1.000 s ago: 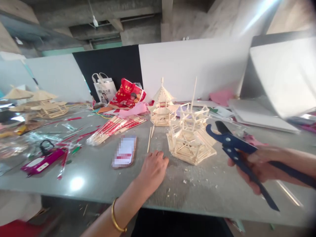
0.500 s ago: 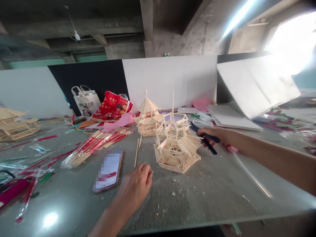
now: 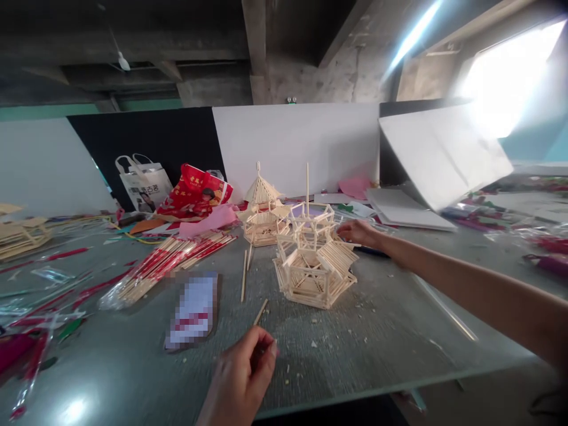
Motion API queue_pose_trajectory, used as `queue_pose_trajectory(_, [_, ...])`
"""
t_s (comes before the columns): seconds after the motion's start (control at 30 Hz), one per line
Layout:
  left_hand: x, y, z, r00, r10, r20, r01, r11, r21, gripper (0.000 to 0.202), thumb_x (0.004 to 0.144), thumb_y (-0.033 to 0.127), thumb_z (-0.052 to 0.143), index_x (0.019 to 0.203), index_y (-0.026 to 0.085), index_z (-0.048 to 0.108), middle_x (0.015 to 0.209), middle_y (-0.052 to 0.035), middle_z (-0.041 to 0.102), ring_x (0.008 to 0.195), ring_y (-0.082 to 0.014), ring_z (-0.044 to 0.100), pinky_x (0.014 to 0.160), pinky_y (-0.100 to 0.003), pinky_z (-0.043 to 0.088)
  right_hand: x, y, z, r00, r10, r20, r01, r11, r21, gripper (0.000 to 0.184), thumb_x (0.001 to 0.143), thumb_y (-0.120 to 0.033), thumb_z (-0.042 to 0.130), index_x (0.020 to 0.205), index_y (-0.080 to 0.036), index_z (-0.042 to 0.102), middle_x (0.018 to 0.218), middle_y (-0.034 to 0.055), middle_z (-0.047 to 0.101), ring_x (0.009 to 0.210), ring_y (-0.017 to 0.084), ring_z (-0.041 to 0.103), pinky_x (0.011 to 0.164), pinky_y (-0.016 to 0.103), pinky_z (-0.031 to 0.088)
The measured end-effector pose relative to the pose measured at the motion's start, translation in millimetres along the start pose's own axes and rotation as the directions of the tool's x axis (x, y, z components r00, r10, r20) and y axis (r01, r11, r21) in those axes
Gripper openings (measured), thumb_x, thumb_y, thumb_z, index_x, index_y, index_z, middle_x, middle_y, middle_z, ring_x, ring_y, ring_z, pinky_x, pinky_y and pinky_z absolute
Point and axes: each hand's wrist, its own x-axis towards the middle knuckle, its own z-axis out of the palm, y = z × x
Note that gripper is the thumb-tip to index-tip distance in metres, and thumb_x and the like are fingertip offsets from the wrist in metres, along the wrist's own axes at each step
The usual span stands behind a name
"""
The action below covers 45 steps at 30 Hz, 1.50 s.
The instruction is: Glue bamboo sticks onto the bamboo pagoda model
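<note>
My left hand [image 3: 246, 370] is low over the table's front with thumb and fingertips pressed together; what they pinch cannot be made out. A short wooden stick [image 3: 261, 311] shows beyond its knuckles, and I cannot tell if the hand holds it. My right hand [image 3: 357, 231] is beside the far right side of a tiered, many-sided stick model [image 3: 310, 275], fingers bent and apart, partly hidden. Beneath my right wrist lie dark-handled pliers [image 3: 373, 252]. A tall thin stick [image 3: 307, 189] stands up from the model.
A finished-looking stick pavilion [image 3: 262, 216] with a pointed roof stands behind. On the left are a phone [image 3: 193, 310], a bundle of sticks [image 3: 164, 263] in wrapping, and two loose sticks [image 3: 244, 275]. Bags [image 3: 195, 192] and white boards [image 3: 408, 208] line the back.
My right hand has let go of the pliers, which now lie on the table, and has moved slightly up and left. My left hand has drawn back nearer, uncovering a stick end.
</note>
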Motion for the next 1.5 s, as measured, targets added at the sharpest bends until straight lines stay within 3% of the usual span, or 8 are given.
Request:
queue_pose_trajectory(0.23, [-5,9,2.7,0.997,-0.047,0.063,0.056,0.986,-0.158,0.025,0.084,0.042,0.048,0.074,0.019,0.053,0.063,0.001,0.058,0.052,-0.0128,0.053,0.051,-0.022,0.037,-36,3,11,0.979,0.038,0.2,-0.104,0.939,0.329,0.016,0.089,-0.026,0.055,0.094,-0.011,0.06,0.087,0.002,0.061,0.074,0.011,0.059,0.067,0.027,0.051])
queue_pose_trajectory(0.57, [-10,6,-0.5,0.989,-0.142,0.028,0.144,0.948,-0.283,0.025,0.084,0.041,0.051,0.076,0.017,0.054,0.065,-0.0009,0.062,0.048,-0.0097,0.051,0.046,-0.02,0.036,-88,-17,45,0.966,0.122,0.227,-0.253,0.616,0.746,0.013,0.088,-0.019,0.05,0.082,-0.014,0.061,0.079,0.0041,0.065,0.071,0.013,0.063,0.075,0.032,0.053])
queue_pose_trajectory(0.73, [-8,12,2.8,0.981,-0.195,0.001,0.166,0.83,-0.533,0.023,0.081,0.037,0.058,0.074,0.016,0.053,0.062,0.0005,0.059,0.046,-0.0083,0.049,0.044,-0.02,0.039,-122,-32,61,0.96,0.128,0.248,-0.279,0.447,0.85,0.015,0.07,-0.005,0.052,0.073,-0.013,0.064,0.082,0.0088,0.068,0.08,0.018,0.065,0.087,0.035,0.053])
queue_pose_trajectory(0.9, [-10,29,5.8,0.97,-0.234,0.062,0.193,0.591,-0.783,0.015,0.077,0.025,0.065,0.082,0.014,0.056,0.075,-0.0031,0.064,0.055,-0.0093,0.057,0.048,-0.02,0.044,-138,-29,70,0.966,0.129,0.226,-0.257,0.334,0.907,0.011,0.064,-0.012,0.061,0.074,-0.013,0.065,0.084,0.0084,0.068,0.088,0.023,0.064,0.09,0.039,0.052])
queue_pose_trajectory(1.0, [-9,42,12.1,0.963,-0.218,0.157,0.238,0.418,-0.877,0.015,0.075,0.021,0.068,0.083,0.013,0.059,0.074,-0.0034,0.065,0.052,-0.0068,0.055,0.046,-0.017,0.043,-154,-18,70,0.978,0.14,0.153,-0.197,0.399,0.895,0.024,0.065,-0.021,0.067,0.088,-0.014,0.065,0.093,0.0103,0.068,0.09,0.027,0.064,0.079,0.038,0.055])
queue_pose_trajectory(1.17, [-2,61,33.4,0.94,-0.178,0.292,0.326,0.214,-0.921,0.015,0.073,0.021,0.071,0.076,0.011,0.062,0.07,-0.0023,0.062,0.048,-0.0033,0.051,0.041,-0.013,0.038,-195,-18,74,0.99,-0.037,0.138,-0.071,0.707,0.704,0.027,0.078,-0.039,0.063,0.094,-0.017,0.065,0.079,0.0051,0.066,0.07,0.014,0.061,0.066,0.023,0.051])
queue_pose_trajectory(1.33, [2,73,53.1,0.932,-0.169,0.321,0.35,0.185,-0.918,0.017,0.075,0.025,0.071,0.072,0.012,0.061,0.067,0.0003,0.058,0.046,-0.0021,0.047,0.037,-0.012,0.035,-213,-42,78,0.976,-0.206,0.075,0.139,0.846,0.515,0.03,0.083,-0.046,0.057,0.094,-0.02,0.065,0.062,-0.0003,0.056,0.055,0.009,0.049,0.05,0.017,0.043])
queue_pose_trajectory(1.5, [1,82,65.2,0.938,-0.152,0.311,0.34,0.238,-0.91,0.021,0.073,0.028,0.072,0.069,0.012,0.059,0.058,0.0022,0.054,0.04,-0.0031,0.046,0.034,-0.013,0.034,-204,-53,74,0.98,-0.183,0.075,0.114,0.832,0.543,0.032,0.082,-0.048,0.057,0.086,-0.017,0.063,0.063,-0.0001,0.055,0.044,0.005,0.038,0.038,0.016,0.029])
